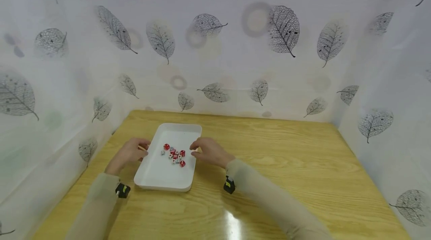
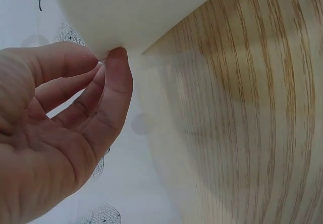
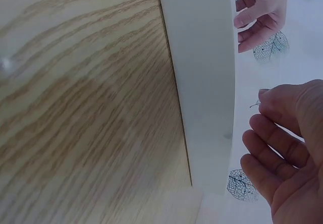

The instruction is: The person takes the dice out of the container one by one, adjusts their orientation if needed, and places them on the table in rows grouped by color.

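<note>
A shallow white rectangular tray (image 1: 155, 176) lies on the table, left of its middle. Several red and white dice (image 1: 175, 156) are scattered loosely in it, mostly toward its right half. At the tray's left side is my left hand (image 1: 129, 154); in the left wrist view this hand (image 2: 75, 113) pinches the tray's edge (image 2: 111, 12) between thumb and fingertip. My right hand (image 1: 210, 152) is by the right rim, its fingers loosely bent. The right wrist view shows that hand (image 3: 290, 148) holding nothing, beside the tray's outer wall (image 3: 202, 72).
The wood-grain table (image 1: 286, 165) extends far to the right of the tray. A white leaf-patterned curtain (image 1: 215, 64) stands behind the table and along both sides. Each sleeved wrist carries a small black device (image 1: 229, 185).
</note>
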`<act>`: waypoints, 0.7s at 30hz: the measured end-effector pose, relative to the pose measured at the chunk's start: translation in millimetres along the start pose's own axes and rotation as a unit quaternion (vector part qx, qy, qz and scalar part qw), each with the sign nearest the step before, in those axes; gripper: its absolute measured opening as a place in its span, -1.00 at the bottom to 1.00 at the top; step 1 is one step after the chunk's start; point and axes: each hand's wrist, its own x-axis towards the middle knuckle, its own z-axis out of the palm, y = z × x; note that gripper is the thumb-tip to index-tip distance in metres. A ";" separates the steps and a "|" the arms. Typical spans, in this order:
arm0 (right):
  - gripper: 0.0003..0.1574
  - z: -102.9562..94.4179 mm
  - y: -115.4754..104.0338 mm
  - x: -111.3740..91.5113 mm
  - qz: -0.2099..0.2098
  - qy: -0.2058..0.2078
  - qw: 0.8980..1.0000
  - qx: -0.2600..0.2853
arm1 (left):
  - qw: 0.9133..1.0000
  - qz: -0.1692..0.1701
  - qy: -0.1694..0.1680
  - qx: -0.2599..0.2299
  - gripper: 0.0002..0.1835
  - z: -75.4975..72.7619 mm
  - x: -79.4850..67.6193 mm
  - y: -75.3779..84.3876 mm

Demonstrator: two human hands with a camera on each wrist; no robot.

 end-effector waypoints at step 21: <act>-0.78 35.8 -20.9 24.8 0.058 -0.098 0.990 -0.080 | 0.999 -0.031 -0.016 -0.012 -0.64 -2.9 4.3 -2.8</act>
